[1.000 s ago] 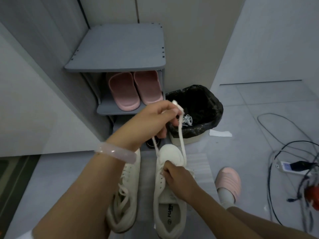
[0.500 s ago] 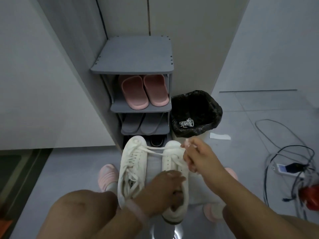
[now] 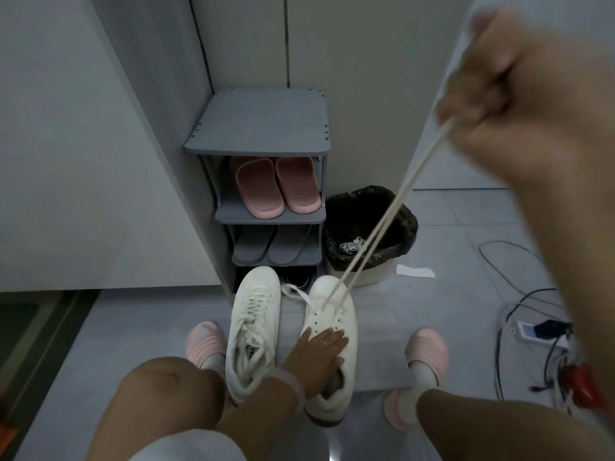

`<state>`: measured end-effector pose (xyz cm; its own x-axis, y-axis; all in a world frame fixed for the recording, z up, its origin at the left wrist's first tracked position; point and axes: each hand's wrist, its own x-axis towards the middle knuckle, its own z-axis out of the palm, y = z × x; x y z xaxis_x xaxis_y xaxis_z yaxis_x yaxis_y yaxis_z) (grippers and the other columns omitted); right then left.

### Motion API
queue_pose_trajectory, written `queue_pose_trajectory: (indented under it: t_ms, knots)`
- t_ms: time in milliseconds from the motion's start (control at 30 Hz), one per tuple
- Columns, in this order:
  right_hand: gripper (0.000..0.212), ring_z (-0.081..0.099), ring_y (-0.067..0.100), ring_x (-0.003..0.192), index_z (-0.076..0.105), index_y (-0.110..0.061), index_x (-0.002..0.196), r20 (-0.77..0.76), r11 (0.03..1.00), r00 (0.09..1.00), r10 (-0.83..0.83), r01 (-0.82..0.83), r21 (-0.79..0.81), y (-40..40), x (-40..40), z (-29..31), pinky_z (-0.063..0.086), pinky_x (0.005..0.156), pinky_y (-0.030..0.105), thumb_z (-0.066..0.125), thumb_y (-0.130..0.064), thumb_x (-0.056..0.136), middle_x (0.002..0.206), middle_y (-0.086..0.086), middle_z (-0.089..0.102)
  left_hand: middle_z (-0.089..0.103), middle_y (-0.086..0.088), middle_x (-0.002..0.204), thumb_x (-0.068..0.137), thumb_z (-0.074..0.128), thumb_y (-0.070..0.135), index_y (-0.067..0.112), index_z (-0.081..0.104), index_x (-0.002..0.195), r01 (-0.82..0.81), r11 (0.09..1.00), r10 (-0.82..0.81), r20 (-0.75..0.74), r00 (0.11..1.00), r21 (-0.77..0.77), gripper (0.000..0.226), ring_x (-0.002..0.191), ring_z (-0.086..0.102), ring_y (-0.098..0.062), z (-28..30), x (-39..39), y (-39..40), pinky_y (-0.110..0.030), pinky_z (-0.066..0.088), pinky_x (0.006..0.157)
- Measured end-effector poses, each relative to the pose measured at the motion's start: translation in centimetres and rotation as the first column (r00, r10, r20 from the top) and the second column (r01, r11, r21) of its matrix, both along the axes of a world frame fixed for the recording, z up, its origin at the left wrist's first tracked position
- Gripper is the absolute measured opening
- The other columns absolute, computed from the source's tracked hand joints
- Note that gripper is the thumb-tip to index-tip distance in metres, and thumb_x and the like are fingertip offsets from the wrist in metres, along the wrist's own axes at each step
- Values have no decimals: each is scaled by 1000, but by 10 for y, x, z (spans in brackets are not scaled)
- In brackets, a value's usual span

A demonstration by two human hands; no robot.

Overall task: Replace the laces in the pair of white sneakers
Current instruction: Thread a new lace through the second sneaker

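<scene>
Two white sneakers stand side by side on the floor between my feet. The left sneaker (image 3: 253,327) is fully laced. The right sneaker (image 3: 332,331) has a white lace (image 3: 376,234) through its lowest eyelets only. My left hand (image 3: 316,357) lies flat on this sneaker's tongue area, fingers straight, pressing it down. My right hand (image 3: 512,84) is raised high at the upper right, blurred, gripping both strands of the lace and holding them taut. A loose lace end (image 3: 294,292) lies between the toes of the sneakers.
A grey shoe rack (image 3: 263,128) stands ahead, with pink slippers (image 3: 276,188) and grey slippers on its shelves. Right of it is a bin with a black liner (image 3: 399,221) holding old laces (image 3: 352,244). Cables and a power strip (image 3: 535,334) lie at the right.
My right hand has risen from just above the sneaker's toe to the upper right, drawing the lace out long and taut. My left hand has stayed on the right sneaker.
</scene>
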<state>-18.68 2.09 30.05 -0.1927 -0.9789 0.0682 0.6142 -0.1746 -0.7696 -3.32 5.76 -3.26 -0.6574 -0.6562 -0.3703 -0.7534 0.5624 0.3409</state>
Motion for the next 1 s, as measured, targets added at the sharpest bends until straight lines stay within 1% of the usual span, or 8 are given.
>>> queue_pose_trajectory:
  t_ms: [133,267,400,500,600,667,800,1000]
  knots:
    - [21,21,5,33,46,-13,57,85,999,996,3,-1,-32,6,-8,2,20,34,15,44,2,71,40,-7,32,30,2,151,98,40,28,20,36,140,-174,967,217,-242,946,187,43,139,23,-10,8,-2,-3,-26,8,114]
    - [24,22,3,33,46,-13,80,17,973,998,68,-70,220,19,14,-50,18,36,13,36,-20,100,41,-9,32,63,5,83,83,66,17,35,45,102,-530,710,692,-600,401,465,34,76,58,-3,45,-7,-22,-10,44,71]
    - [16,27,2,32,49,-13,83,156,959,964,213,-237,152,26,23,-71,24,34,12,42,-22,94,42,-9,36,66,-17,93,87,62,17,14,63,106,-313,875,475,-530,702,368,19,87,62,-23,81,-19,-36,-36,50,84]
    - [17,27,2,32,49,-13,82,230,964,961,151,-195,180,18,7,-91,24,33,12,41,-21,94,42,-9,36,67,-14,94,90,58,12,0,68,90,-47,956,190,-485,853,291,15,83,57,-13,104,-11,-41,-22,45,78]
    - [22,30,2,37,53,-14,86,-314,941,949,-22,125,315,14,-17,-132,27,37,13,39,-23,100,47,-10,41,56,-1,71,89,54,3,2,61,74,19,962,102,-425,900,271,17,66,47,-4,122,6,-45,-17,37,65]
    - [15,38,1,50,57,-17,97,-844,921,529,93,275,274,18,-26,-171,31,48,15,45,-26,98,60,-13,46,51,-1,65,90,52,5,1,58,74,-135,949,252,-433,865,284,17,56,44,-1,130,20,-51,-18,38,61]
    - [59,45,-2,68,33,-33,137,-831,822,-35,555,-133,554,34,-7,-236,36,60,14,58,-22,85,82,-15,48,61,-2,69,88,55,6,4,65,90,-227,912,383,-515,767,341,11,63,55,-8,142,36,-61,-21,45,61]
    - [23,57,14,65,67,-8,91,-893,902,152,424,14,431,24,19,-274,40,55,16,55,-27,92,69,-1,61,68,9,76,85,61,10,26,61,88,-186,943,316,-567,761,276,16,69,63,-2,123,25,-61,-16,48,65]
